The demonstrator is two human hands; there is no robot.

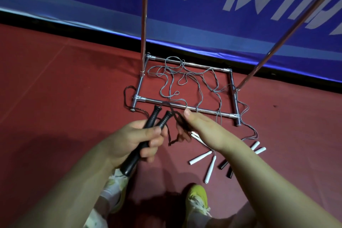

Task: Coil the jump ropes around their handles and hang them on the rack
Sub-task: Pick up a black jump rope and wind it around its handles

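My left hand (133, 139) grips the two black handles (148, 126) of a jump rope side by side, their tips pointing up and away from me. The dark cord (174, 114) runs from the tips to my right hand (201, 129), which holds a bunch of it from above with curled fingers. More of that cord trails on the floor at the rack's left foot (127, 94). The chrome rack base (185, 106) lies just beyond my hands, its two poles (144, 15) rising up. Grey cords (187, 79) lie tangled across the base.
White handles (199, 157) and short black handles (224, 165) lie on the red floor under my right forearm. A blue banner with a black lower edge (203, 46) stands behind the rack. My shoes (197, 198) are at the bottom of the view.
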